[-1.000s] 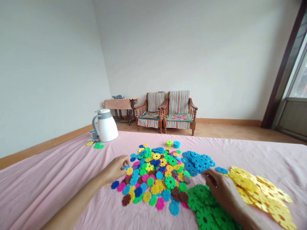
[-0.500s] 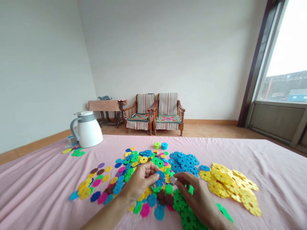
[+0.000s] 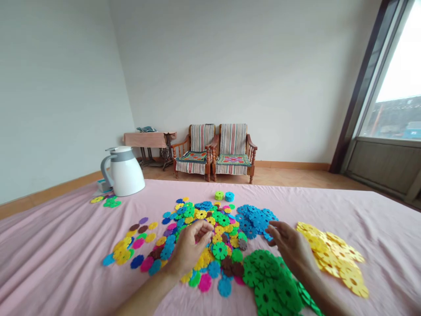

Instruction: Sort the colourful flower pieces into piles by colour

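My left hand (image 3: 192, 246) hovers over the middle of a mixed pile of colourful notched plastic discs (image 3: 219, 250). Its fingers are loosely curled, with the thumb a little apart and nothing visible in them. At the right edge of a heap of large blue discs (image 3: 253, 219) is my right hand (image 3: 291, 245), fingers bent and apart; whether its fingertips touch a blue disc I cannot tell. Beneath my right wrist, a heap of large green discs (image 3: 271, 281) is partly covered. Large yellow discs (image 3: 332, 252) lie heaped to the right of that hand.
Behind the mixed pile stand two small stacks, a lime-green one (image 3: 219, 195) and a blue one (image 3: 229, 196). A white jug (image 3: 126, 173) is at the back left of the pink cloth (image 3: 66, 245). Loose discs (image 3: 123, 252) lie on the left. Two wooden armchairs (image 3: 234, 149) stand beyond.
My right hand has moved right, away from my left hand to the blue heap. The large blue disc formerly at my left fingertips no longer shows there. The view has shifted slightly.
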The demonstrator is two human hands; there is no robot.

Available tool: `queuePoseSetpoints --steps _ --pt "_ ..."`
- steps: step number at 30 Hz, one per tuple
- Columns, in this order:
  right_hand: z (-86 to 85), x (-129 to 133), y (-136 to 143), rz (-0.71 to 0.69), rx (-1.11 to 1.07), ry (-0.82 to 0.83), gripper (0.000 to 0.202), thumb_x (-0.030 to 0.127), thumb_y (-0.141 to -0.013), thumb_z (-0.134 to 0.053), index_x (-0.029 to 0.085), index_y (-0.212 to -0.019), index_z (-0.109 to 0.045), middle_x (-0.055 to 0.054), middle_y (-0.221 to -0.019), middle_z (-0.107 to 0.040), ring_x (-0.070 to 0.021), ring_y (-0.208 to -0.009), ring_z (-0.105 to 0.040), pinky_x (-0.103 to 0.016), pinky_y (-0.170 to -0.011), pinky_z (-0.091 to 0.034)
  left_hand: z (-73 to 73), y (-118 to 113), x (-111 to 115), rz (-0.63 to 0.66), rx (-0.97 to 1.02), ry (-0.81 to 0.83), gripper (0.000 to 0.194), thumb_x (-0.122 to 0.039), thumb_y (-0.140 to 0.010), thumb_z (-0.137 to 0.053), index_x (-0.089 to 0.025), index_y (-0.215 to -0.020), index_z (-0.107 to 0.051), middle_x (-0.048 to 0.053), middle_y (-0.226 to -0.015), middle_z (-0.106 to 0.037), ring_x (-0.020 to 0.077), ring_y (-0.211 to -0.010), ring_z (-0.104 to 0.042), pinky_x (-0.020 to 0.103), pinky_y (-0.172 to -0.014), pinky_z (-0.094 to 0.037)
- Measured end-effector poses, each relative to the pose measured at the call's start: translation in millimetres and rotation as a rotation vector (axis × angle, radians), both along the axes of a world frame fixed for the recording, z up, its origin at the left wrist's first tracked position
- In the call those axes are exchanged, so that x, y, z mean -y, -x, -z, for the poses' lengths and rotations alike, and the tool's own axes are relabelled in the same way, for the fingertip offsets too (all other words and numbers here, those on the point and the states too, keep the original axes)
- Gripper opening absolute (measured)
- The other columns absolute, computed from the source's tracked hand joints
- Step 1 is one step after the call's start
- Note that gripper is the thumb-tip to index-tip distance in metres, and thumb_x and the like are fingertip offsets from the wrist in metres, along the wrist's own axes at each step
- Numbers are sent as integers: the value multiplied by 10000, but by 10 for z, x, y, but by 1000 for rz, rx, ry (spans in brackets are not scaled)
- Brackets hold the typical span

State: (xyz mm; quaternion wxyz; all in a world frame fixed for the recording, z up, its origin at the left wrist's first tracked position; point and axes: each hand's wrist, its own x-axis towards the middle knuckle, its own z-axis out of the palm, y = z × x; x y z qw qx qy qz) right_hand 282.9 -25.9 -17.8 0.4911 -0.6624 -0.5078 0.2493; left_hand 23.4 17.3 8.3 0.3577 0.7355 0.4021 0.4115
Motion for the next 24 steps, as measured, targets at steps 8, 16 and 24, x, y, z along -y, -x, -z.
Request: queuePoseSetpoints --steps 8,16,24 --pt "59 72 35 -71 294 0 298 438 -791 -434 204 -864 -603 -29 -731 -702 -178 -598 -644 -283 -579 -477 -66 99 154 267 -461 -260 276 -226 -649 -723 -223 -912 -637 24 -949 -592 194 -936 -511 315 -865 -398" --pt "40 93 60 -72 344 -23 288 434 -806 -420 222 -862 -606 -24 -737 -710 -178 -615 -651 -278 -586 -484 64 1 210 254 -538 -351 274 -193 -777 -627 -256 -1044 -616 30 -1022 -562 193 -995 -482 347 -926 -350" --pt "-30 166 224 -73 498 -118 274 417 -824 -419 235 -853 -621 -8 -708 -676 -159 -597 -611 -261 -573 -460 156 -40 180 141 -418 -336 153 -196 -798 -580 -213 -921 -669 36 -862 -596 177 -870 -525 278 -784 -417"
